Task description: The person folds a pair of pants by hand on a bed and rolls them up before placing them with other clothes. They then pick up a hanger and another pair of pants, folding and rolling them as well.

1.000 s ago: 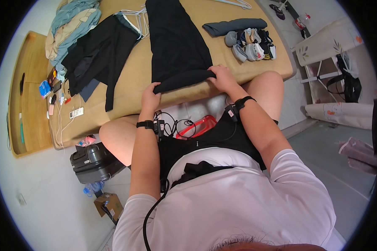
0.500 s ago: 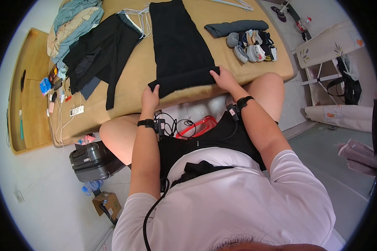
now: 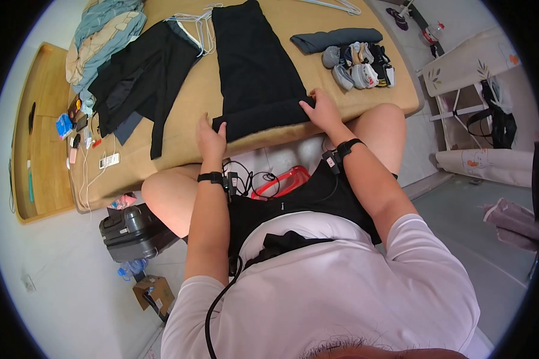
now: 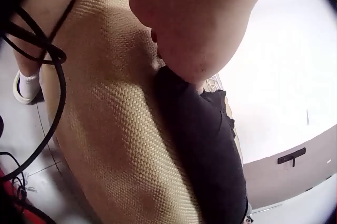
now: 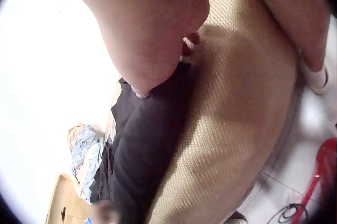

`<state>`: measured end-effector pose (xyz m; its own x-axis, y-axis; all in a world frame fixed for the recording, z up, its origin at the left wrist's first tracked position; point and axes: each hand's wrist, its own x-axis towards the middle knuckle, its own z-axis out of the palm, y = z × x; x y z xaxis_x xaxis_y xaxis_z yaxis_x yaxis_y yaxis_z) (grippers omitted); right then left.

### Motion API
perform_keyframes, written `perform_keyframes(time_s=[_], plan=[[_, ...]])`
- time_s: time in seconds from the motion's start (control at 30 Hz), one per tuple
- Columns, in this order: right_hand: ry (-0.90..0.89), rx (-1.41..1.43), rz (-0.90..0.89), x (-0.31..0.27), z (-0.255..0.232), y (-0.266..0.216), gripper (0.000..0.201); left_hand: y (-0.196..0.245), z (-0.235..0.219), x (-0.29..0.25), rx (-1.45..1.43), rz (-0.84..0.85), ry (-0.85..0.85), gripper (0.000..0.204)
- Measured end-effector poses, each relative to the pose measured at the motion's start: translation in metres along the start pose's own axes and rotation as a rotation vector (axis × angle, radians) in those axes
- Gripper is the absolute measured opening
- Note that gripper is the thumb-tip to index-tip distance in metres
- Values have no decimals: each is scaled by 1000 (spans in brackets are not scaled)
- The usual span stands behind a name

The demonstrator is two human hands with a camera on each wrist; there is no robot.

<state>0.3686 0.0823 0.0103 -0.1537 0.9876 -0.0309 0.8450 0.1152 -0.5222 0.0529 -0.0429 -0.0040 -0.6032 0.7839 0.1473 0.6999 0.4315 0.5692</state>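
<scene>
A long black garment (image 3: 257,66) lies flat on the bed, its near end turned over into a wide band along the bed's front edge. My left hand (image 3: 211,142) is at the band's left corner, holding it between thumb and fingers. At the opposite corner, my right hand (image 3: 324,113) pinches the edge, thumb on top. In the left wrist view the dark band (image 4: 197,134) runs away from beneath the hand. The right wrist view shows the band (image 5: 152,134) under that hand, its fingers curled in beside the mattress.
Another black garment (image 3: 138,78) lies to the left, near white hangers (image 3: 202,30). Rolled socks (image 3: 359,69) and a grey rolled cloth (image 3: 335,39) lie on the right. A phone (image 3: 109,161) with cables and a crumpled quilt (image 3: 102,48) are at the far left.
The narrow roll at the near end has been opened out into a wider, flatter band. The left hand has shifted slightly left and its fingers have spread; the right hand has moved slightly right.
</scene>
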Motion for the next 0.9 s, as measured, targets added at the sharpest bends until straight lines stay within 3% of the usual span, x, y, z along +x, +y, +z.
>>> perform_keyframes(time_s=[0.07,0.2,0.27,0.3,0.37,0.4,0.5,0.63,0.7,0.83,0.9], plan=[[245,118,-292,1,-9,-5,38,5,-5,4,-20,321,194,36],[298,160,-414,-3,-24,-18,37,22,-15,-2,49,429,111,35],[123,103,-663,-14,-30,-27,42,27,-7,-9,-84,592,20,35],[122,103,-664,-17,-25,-26,42,29,-4,-13,-84,590,20,35],[-84,43,-697,-21,-8,-19,52,34,1,-20,-73,653,-157,34],[-91,26,-650,-20,-2,-14,63,37,2,-23,-57,640,-107,44],[-83,-46,-548,-20,-4,-14,70,28,5,-19,-61,571,-141,55],[-137,-60,-521,-15,-6,-12,70,10,5,-10,-12,533,-185,66],[-89,-22,-500,-12,2,-7,61,0,6,-5,15,503,-196,69],[-109,84,-415,-2,6,2,49,-15,13,6,-150,439,-197,58],[-130,127,-411,-1,1,1,41,-17,11,6,-296,221,-273,41]])
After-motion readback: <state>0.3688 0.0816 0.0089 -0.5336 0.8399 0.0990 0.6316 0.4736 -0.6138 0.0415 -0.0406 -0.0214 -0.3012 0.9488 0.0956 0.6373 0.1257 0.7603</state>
